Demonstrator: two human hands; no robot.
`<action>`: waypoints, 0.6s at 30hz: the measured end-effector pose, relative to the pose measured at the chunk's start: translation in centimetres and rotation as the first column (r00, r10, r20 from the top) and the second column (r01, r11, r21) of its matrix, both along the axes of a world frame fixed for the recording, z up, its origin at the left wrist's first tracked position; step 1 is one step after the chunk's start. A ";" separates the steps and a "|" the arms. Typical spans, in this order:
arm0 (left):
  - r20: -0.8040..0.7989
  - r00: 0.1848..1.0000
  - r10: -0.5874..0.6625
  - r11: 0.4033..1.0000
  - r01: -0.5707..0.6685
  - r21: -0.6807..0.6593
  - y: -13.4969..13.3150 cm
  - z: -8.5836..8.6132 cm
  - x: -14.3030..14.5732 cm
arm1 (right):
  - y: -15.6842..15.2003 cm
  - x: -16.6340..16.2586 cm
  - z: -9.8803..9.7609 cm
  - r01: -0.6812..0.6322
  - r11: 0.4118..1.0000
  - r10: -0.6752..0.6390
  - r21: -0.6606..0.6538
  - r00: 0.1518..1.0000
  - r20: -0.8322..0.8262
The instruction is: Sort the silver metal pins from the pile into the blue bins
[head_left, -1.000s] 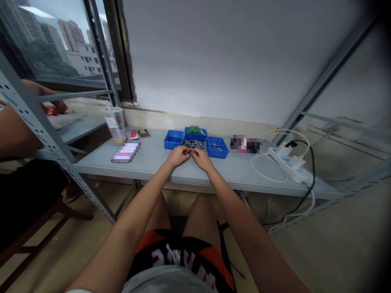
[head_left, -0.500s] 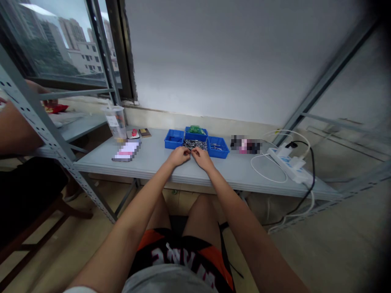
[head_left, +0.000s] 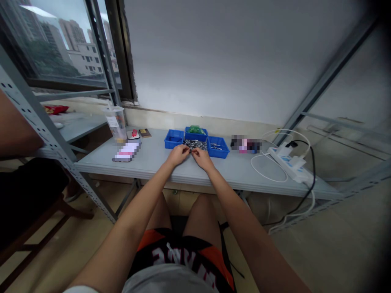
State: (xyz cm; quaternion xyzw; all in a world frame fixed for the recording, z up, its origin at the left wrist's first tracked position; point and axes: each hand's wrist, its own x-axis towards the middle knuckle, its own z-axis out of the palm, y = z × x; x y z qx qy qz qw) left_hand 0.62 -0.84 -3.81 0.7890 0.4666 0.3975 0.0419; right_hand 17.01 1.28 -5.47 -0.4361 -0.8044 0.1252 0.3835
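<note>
My left hand (head_left: 179, 155) and my right hand (head_left: 200, 157) meet at the near edge of a heap of small shiny metal pieces (head_left: 195, 145). The fingers of both are pinched together, and whatever is between them is too small to make out. Around the heap stand blue bins: the left bin (head_left: 174, 145) shows little inside, the back bin (head_left: 187, 131) holds green pieces (head_left: 196, 130), and the right bin (head_left: 219, 154) contains a few thin metal pieces (head_left: 216, 146). My hands partly hide the front of the heap.
A phone (head_left: 126, 151), a plastic cup (head_left: 116, 123) and small flat items stand left on the grey table (head_left: 152, 162). A blurred dark and pink object (head_left: 246, 145) and a white power strip (head_left: 288, 167) with cables lie right. Another person's arm (head_left: 18, 126) shows far left.
My hands stay almost in place, with only slight finger movement. At the far left, the other person's arm has shifted and their hand near the red packet is gone from view.
</note>
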 end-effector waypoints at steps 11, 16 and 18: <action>0.008 0.998 0.056 0.998 -0.056 0.005 0.4 -0.1 -0.1 | -0.4 -0.1 0.0 -0.028 0.999 0.028 0.016 1.000 -0.006; 0.022 0.999 0.046 0.999 -0.046 0.017 0.4 -0.2 -0.1 | -0.5 -0.1 0.2 -0.033 0.999 0.033 0.040 0.999 0.000; 0.031 0.999 0.032 0.999 -0.032 0.023 0.3 -0.1 -0.1 | -0.5 -0.1 0.3 -0.021 0.999 0.021 0.035 1.000 0.001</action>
